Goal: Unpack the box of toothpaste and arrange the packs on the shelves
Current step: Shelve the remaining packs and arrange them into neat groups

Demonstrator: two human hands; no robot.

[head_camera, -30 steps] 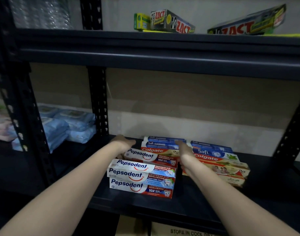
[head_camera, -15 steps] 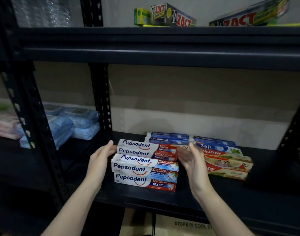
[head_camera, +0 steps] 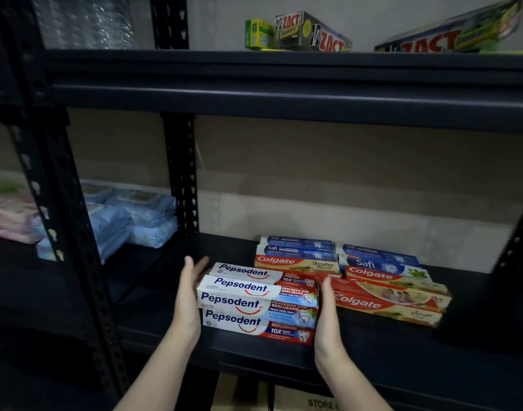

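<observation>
A stack of white, blue and red Pepsodent packs (head_camera: 255,304) stands near the front of the dark middle shelf (head_camera: 373,348). My left hand (head_camera: 188,298) presses flat against the stack's left end with straight fingers. My right hand (head_camera: 327,315) lies flat against its right end. To the right of the stack lie red Colgate packs (head_camera: 387,301), and behind them blue Safi packs (head_camera: 376,264). A further Colgate and Safi pile (head_camera: 295,253) sits behind the Pepsodent stack.
Black and yellow Zact packs (head_camera: 310,34) lie on the upper shelf (head_camera: 284,72). Blue wet-wipe packs (head_camera: 135,221) fill the neighbouring bay at left, behind a black perforated upright (head_camera: 180,173). A cardboard box (head_camera: 301,400) shows below the shelf. Bare shelf lies left of the stack.
Both hands have drawn back from the rear packs toward me and now sit at the two ends of the front Pepsodent stack. The camera has moved slightly.
</observation>
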